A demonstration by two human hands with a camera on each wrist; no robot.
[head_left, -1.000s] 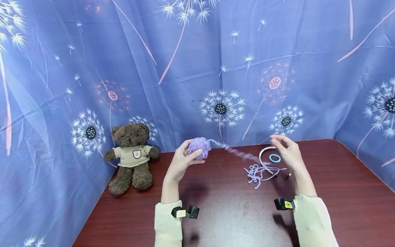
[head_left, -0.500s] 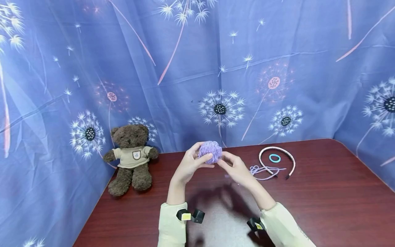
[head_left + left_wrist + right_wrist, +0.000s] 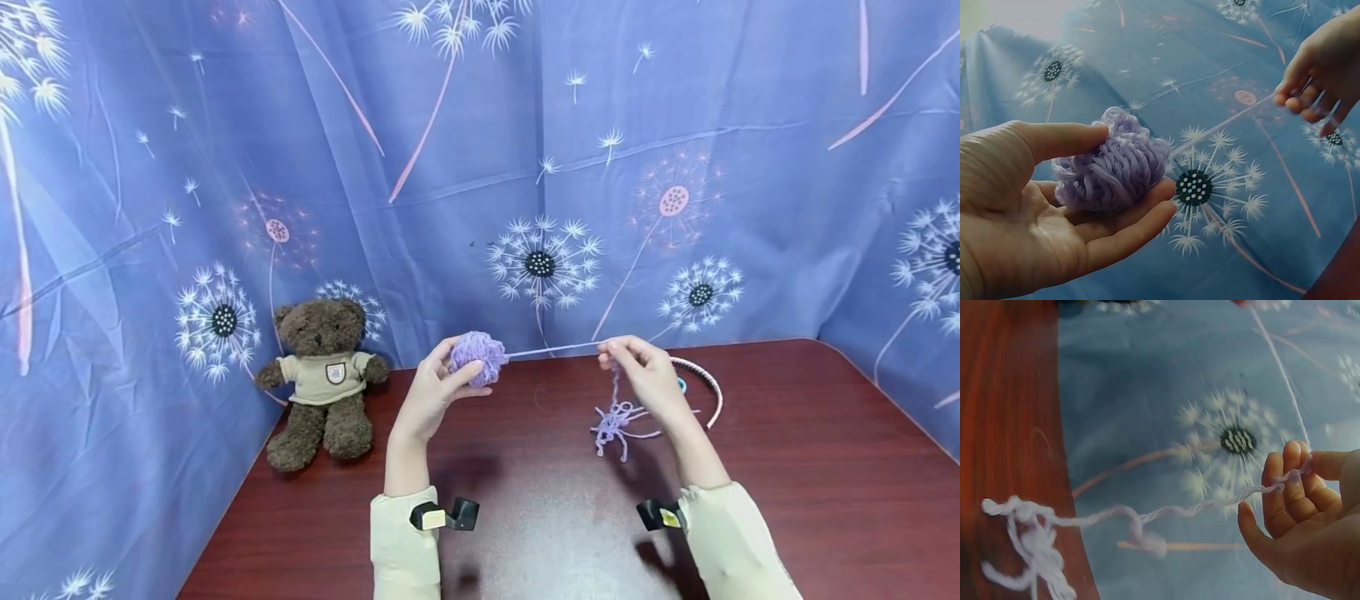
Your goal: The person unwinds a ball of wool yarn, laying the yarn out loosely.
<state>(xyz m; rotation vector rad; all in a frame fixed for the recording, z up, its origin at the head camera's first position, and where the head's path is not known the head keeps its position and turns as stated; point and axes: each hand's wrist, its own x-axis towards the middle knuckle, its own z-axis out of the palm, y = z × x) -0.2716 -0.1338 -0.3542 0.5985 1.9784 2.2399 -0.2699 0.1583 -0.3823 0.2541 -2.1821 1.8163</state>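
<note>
A small ball of lilac yarn [image 3: 477,358] is held above the table in my left hand [image 3: 432,398]. In the left wrist view the thumb presses the top of the ball while the fingers support it from below. A strand of yarn [image 3: 551,350] runs taut from the ball to my right hand [image 3: 651,379], which pinches it between thumb and fingertips. From those fingers the loose yarn hangs down to a tangled heap [image 3: 617,427] on the table. The right wrist view shows this hanging length [image 3: 1197,508] as wavy and kinked.
Behind the right hand lies a white headband [image 3: 712,387] with a turquoise ring [image 3: 682,385], both partly hidden. A brown teddy bear [image 3: 321,383] in a beige shirt sits at the table's left edge. A blue dandelion-print curtain [image 3: 450,250] stands behind the dark red table [image 3: 555,533].
The right hand first came left to the ball, then drew away to the right with the strand, now stretched taut. The left hand shifted slightly right and back, still holding the ball.
</note>
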